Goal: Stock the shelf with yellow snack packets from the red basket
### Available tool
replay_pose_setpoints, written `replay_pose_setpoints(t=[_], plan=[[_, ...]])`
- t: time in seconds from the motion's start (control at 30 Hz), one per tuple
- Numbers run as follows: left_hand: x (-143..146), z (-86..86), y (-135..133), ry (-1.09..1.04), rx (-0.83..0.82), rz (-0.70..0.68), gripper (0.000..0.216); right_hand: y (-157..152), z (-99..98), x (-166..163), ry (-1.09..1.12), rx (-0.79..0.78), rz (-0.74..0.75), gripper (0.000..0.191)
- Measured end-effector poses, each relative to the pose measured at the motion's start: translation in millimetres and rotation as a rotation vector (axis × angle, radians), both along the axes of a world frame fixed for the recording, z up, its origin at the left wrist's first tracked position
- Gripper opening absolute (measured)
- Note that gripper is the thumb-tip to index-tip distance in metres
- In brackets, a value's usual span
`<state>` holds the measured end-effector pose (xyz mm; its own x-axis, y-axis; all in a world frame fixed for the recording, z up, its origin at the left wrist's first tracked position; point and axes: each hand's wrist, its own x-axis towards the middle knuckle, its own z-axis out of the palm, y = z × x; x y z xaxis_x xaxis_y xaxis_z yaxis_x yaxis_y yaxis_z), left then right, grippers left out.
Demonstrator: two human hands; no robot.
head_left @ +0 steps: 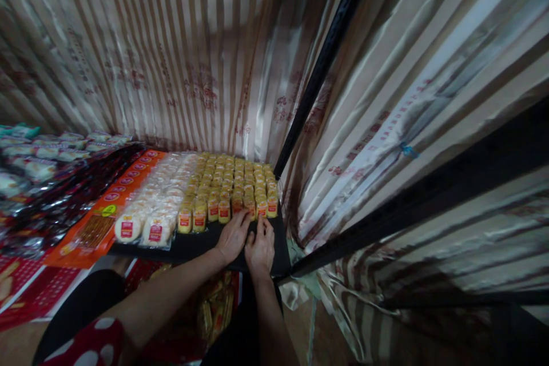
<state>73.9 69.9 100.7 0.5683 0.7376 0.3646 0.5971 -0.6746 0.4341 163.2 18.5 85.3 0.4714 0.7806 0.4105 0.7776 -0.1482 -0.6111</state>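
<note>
Rows of small yellow snack packets (223, 180) with red labels stand close together on a dark shelf board (193, 249). My left hand (234, 236) reaches to the front row, its fingers together and closed on a yellow packet. Right beside it, my right hand (260, 246) has bent fingers at another front-row packet, near the shelf's right end. The fingertips partly cover the packets, and dim light blurs the exact grip. Left of the yellow rows lie clear-wrapped round white crackers (156, 231) with red labels.
Orange snack bags (96, 226), dark shiny packets (55, 200) and white packets (36, 166) fill the left. A black metal post (319, 77) rises at the shelf's right back corner. Striped curtain (171, 51) hangs behind. More golden packets (214, 309) lie below the shelf.
</note>
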Motion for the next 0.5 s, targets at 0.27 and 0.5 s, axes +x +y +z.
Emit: replay_pose_setpoints(t=[0.27, 0.5], plan=[[-1, -7.7, -1, 0.015, 0.049, 0.022, 0.045, 1, -0.9, 1, 0.008, 0.014, -0.003, 0.054], [-16, 4.7, -17, -0.006, 0.033, -0.066, 0.042, -3, 4.8, 3, 0.041, 0.116, 0.013, 0.045]])
